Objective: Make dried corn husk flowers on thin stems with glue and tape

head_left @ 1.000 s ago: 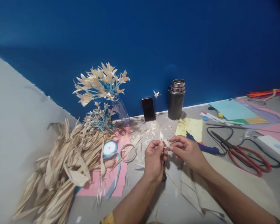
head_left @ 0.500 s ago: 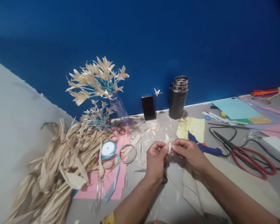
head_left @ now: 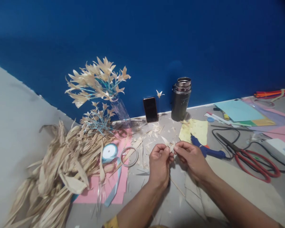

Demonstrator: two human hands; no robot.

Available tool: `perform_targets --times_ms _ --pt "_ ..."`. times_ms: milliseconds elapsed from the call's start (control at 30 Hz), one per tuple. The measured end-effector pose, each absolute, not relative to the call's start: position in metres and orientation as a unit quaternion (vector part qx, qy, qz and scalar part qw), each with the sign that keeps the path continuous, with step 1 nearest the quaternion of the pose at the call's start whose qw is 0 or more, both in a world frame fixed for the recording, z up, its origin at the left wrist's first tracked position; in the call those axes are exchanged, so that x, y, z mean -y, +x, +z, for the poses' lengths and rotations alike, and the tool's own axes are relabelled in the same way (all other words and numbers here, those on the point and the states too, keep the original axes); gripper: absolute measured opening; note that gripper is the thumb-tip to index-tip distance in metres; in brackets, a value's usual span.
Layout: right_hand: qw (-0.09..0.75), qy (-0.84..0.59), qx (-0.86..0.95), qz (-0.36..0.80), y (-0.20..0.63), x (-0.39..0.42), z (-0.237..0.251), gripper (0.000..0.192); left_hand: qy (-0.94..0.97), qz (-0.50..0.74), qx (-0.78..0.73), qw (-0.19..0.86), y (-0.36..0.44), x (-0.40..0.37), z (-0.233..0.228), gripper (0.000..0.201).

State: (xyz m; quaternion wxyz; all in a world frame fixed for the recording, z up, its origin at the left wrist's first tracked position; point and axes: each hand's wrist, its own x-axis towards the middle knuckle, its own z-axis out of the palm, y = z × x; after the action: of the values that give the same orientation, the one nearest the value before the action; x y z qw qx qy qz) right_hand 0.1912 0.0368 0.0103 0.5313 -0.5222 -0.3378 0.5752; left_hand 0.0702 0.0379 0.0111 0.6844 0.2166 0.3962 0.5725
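- While the grey table (head_left: pixel 156 205) carries the whole spread, its biggest item is the heap of dried husks (head_left: pixel 54 167) at the left, lying partly on a pink sheet (head_left: pixel 114 183); behind it a vase of finished husk flowers (head_left: pixel 97 79) stands against the blue wall.
- Right of centre lie red-handled scissors (head_left: pixel 256 161), a blue glue gun (head_left: pixel 207 150), a dark flask (head_left: pixel 180 98) and a phone (head_left: pixel 150 109), none of them touched.
- Just in front of the person, the left hand (head_left: pixel 159 164) and right hand (head_left: pixel 192 158) meet above the table, fingers of both pinched narrow on a small husk petal piece (head_left: pixel 169 145).
- I judge the step to be shaping or joining petals into a small flower; the next move calls for a firm pinch at the base while the tips are eased apart or another petal is added.
- Compared with half a second ago, the petals sit lower and look more spread, and the hands have barely shifted.
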Motion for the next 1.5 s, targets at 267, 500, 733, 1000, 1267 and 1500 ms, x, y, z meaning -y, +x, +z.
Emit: perform_targets --times_ms 267,500,733,1000,1267,1500 --pt "0.515 -0.433 0.276 0.687 0.193 -0.033 0.018 0.042 0.274 0.566 -0.399 0.667 0.067 -0.042 0.005 0.044" --pt "0.516 -0.449 0.277 0.674 0.211 -0.038 0.023 0.033 0.281 0.548 -0.38 0.69 0.066 -0.046 0.014 0.044" --pt "0.32 -0.643 0.677 0.162 0.318 -0.022 0.005 0.032 0.329 0.546 -0.435 0.636 0.079 -0.09 0.012 0.037" --pt "0.153 -0.668 0.725 -0.067 0.316 -0.024 -0.036 0.047 0.304 0.487 -0.475 0.667 0.125 -0.125 -0.019 0.032" --pt "0.222 -0.658 0.72 -0.011 0.323 -0.028 -0.048 0.032 0.306 0.473 -0.479 0.673 0.123 -0.128 -0.035 0.033" --pt "0.312 -0.596 0.74 0.02 0.326 -0.029 -0.051 0.029 0.304 0.481 -0.465 0.679 0.124 -0.127 -0.036 0.034"
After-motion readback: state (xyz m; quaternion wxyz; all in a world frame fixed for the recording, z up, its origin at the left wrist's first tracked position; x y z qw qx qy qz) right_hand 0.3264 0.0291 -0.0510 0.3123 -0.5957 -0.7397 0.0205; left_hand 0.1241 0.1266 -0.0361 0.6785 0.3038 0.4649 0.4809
